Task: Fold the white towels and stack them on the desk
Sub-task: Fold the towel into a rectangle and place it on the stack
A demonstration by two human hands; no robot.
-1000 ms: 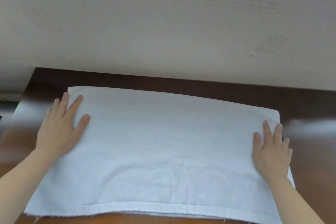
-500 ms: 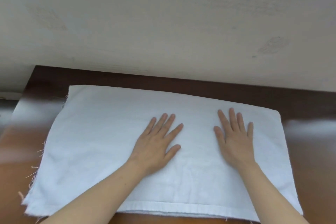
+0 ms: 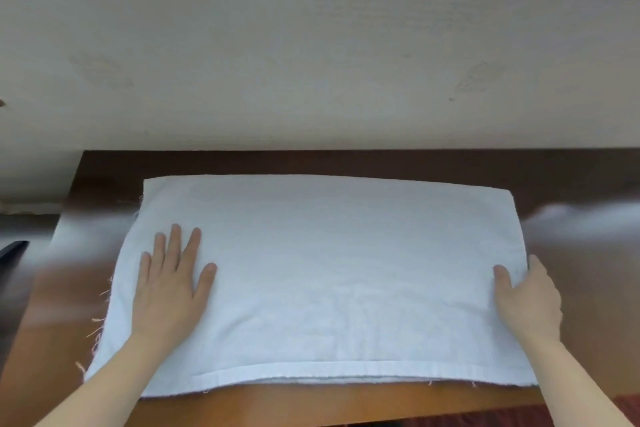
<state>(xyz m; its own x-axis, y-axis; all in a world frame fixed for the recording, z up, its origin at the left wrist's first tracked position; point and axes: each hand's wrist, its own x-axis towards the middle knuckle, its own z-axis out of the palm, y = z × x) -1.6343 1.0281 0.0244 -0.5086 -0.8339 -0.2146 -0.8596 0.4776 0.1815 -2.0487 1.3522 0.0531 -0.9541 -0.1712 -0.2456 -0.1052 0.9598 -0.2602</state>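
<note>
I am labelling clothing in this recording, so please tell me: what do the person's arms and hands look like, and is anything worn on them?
The left forearm and right forearm are bare to the frame edge; no sleeve shows. The left hand and right hand wear no gloves; no ring, watch or bracelet is visible.

1. We find the towel lying flat on the table, its long sides running left to right.
2. Behind the table's far edge stands the wall.
3. The left hand rests flat on the towel's left part, fingers pointing toward the wall.
4. The right hand holds the towel's right edge, thumb on top.
5. We see bare table left, right and behind the towel.
</note>
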